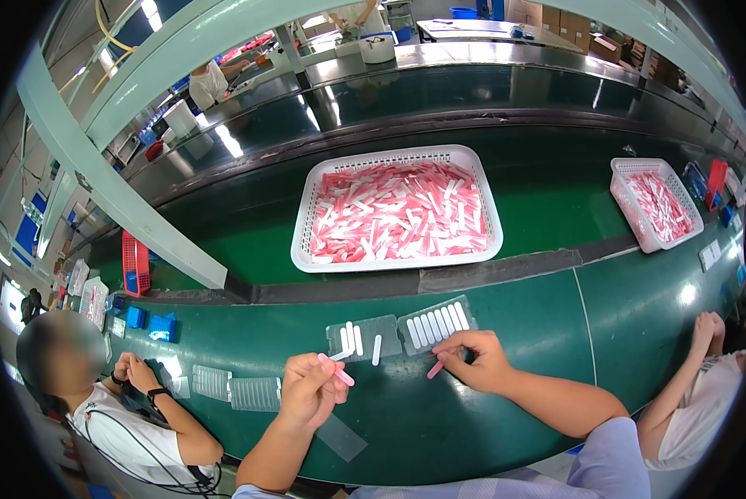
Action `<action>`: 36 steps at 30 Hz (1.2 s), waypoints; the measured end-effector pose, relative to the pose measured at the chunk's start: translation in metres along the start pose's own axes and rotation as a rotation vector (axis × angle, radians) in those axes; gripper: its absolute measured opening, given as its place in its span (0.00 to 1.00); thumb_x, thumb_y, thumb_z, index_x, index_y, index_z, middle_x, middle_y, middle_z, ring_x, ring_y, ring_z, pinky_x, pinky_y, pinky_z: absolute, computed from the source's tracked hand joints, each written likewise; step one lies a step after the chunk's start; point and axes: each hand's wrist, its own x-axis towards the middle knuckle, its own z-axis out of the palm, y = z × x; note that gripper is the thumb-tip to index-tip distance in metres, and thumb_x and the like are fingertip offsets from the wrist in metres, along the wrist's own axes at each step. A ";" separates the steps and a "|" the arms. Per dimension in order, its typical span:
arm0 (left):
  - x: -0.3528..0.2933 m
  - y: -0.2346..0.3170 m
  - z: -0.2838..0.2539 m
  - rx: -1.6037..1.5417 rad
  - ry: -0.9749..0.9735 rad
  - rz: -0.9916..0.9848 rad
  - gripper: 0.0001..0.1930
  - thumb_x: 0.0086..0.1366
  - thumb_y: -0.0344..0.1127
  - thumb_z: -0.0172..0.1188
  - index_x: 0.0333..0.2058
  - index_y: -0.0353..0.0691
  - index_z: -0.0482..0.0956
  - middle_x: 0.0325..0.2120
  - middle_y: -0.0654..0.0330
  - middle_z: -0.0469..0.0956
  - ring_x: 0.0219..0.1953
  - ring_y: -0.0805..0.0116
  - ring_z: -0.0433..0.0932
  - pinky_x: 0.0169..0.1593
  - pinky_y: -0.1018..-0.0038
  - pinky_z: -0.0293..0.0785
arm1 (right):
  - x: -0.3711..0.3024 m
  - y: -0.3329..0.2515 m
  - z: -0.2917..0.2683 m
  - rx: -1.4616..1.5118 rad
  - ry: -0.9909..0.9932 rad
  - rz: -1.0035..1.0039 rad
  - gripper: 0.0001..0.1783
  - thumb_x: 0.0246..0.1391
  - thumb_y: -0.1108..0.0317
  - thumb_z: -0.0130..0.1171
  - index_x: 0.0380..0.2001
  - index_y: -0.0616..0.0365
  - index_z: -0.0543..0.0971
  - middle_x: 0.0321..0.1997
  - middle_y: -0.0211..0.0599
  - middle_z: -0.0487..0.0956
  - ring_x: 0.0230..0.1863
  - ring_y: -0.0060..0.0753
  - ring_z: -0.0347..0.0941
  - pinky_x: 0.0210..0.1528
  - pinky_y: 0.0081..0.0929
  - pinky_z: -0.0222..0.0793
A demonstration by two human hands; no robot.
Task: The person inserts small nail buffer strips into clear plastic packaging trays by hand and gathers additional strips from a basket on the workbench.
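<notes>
Between the thumb and fingers of my left hand [310, 391] is a small pink stick [344, 377], held above the green table. My right hand [477, 359] pinches another pink stick [434, 370] just below an open clear plastic case [395, 348]. Several white sticks [437, 323] lie side by side in the right half of this case. More white sticks [350, 337] rest in its left half, and one white stick [377, 350] overlaps its lower edge. A slanted white piece beside my left fingertips cannot be told apart clearly.
A large white basket [300, 241] of pink and white sticks stands beyond the dark strip; a smaller basket [654, 246] stands at right. Empty clear cases [255, 394] lie left, and a clear sheet [341, 438] near my left wrist. Co-workers sit on both sides.
</notes>
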 end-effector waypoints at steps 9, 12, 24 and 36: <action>0.000 0.002 0.009 0.174 0.139 0.062 0.10 0.74 0.30 0.59 0.39 0.29 0.86 0.27 0.51 0.86 0.21 0.66 0.81 0.25 0.73 0.77 | 0.000 -0.001 0.000 -0.027 -0.006 -0.003 0.05 0.61 0.81 0.65 0.40 0.65 0.86 0.23 0.30 0.81 0.23 0.13 0.74 0.27 0.18 0.67; 0.001 0.005 0.013 0.197 0.148 0.073 0.10 0.74 0.31 0.59 0.37 0.30 0.84 0.25 0.54 0.84 0.20 0.66 0.79 0.25 0.73 0.75 | 0.001 -0.004 0.001 0.003 -0.002 0.000 0.05 0.61 0.81 0.65 0.40 0.65 0.86 0.23 0.30 0.82 0.24 0.14 0.76 0.28 0.18 0.68; 0.017 0.011 0.014 0.439 0.063 -0.051 0.07 0.74 0.30 0.56 0.38 0.33 0.80 0.26 0.60 0.77 0.29 0.70 0.78 0.34 0.74 0.73 | 0.001 -0.002 0.001 0.018 -0.008 0.002 0.05 0.61 0.81 0.65 0.40 0.64 0.86 0.26 0.32 0.84 0.26 0.14 0.79 0.27 0.18 0.67; 0.048 0.000 -0.002 1.354 -0.110 0.108 0.07 0.72 0.31 0.60 0.39 0.37 0.85 0.35 0.58 0.80 0.40 0.65 0.77 0.45 0.70 0.72 | -0.001 -0.001 0.000 -0.006 -0.006 0.048 0.05 0.60 0.77 0.67 0.39 0.62 0.87 0.30 0.33 0.86 0.27 0.16 0.76 0.31 0.20 0.71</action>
